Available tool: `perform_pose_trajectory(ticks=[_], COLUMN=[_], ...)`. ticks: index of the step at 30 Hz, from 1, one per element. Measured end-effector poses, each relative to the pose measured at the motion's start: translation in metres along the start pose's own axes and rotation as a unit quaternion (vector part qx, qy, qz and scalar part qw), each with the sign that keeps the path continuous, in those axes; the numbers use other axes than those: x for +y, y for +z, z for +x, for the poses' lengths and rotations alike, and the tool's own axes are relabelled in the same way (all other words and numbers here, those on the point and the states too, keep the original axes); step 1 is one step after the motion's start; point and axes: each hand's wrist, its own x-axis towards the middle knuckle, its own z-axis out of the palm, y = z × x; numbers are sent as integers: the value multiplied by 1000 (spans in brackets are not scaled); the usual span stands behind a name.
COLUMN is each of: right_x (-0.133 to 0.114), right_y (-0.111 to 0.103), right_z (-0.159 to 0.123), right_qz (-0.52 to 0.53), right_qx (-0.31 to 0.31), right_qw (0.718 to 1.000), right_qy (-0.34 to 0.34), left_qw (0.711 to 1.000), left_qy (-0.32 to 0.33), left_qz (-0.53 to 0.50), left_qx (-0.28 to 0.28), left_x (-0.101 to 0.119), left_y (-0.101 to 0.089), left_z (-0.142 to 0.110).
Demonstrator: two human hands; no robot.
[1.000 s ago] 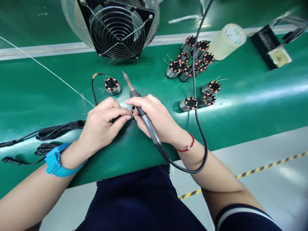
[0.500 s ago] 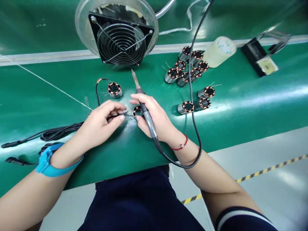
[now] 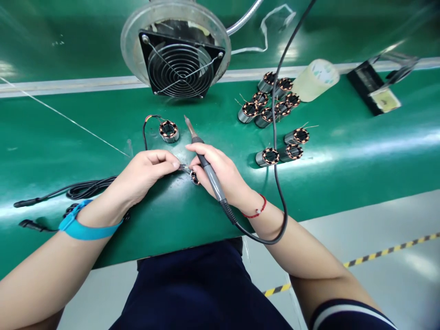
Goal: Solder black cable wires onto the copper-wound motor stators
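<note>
My right hand is closed around a soldering iron, its tip pointing up and away over the bench. The thumb and a finger of that hand also meet at thin wire ends beside a small motor stator, which the hand partly covers. My left hand pinches thin wires just left of this stator. Exactly how the wires meet is too small to make out. Beyond my left hand stands another stator with a black cable on it, its red and yellow wires showing.
A fume fan stands at the back. Several stators are grouped on the right, the iron's cord crossing among them. A tape roll and an iron stand are behind. Coiled black cables lie left.
My left fingers have closed into a tighter pinch on the wires, and my right thumb and finger have come together at them. The small stator now sits lower, tilted. The whole view has shifted slightly.
</note>
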Motion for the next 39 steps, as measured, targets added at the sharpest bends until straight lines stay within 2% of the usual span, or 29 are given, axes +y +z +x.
perform_pose_trajectory(ticks=[5, 11, 17, 24, 27, 30, 36, 37, 39], right_x=[3, -3, -9, -7, -9, -10, -7, -5, -2], right_y=[-1, -5, -4, -2, 1, 2, -14, -17, -24], right_z=[-2, 0, 0, -4, -3, -1, 0, -1, -2], right_qz=[-31, -25, -82, -81, -76, -59, -19, -14, -3], right_qx=[2, 7, -26, -5, 10, 22, 100, 114, 133], right_qw=[999, 999, 996, 996, 997, 998, 995, 993, 991], right_qy=[-33, -40, -35, -35, -22, -13, 1, 7, 20], left_qw=[1000, 999, 998, 990, 985, 979, 937, 928, 910], left_qy=[-16, -24, 6, 33, 53, 81, 177, 185, 180], left_qz=[3, 26, 42, 82, 125, 170, 279, 300, 361], left_qx=[4, 10, -41, -105, -110, -74, 109, 119, 100], left_x=[-4, -3, -2, -1, 1, 3, 8, 10, 16], left_y=[1, 4, 0, -2, 1, 0, -17, -19, -20], left_z=[3, 4, 0, -1, -2, -2, 10, 12, 18])
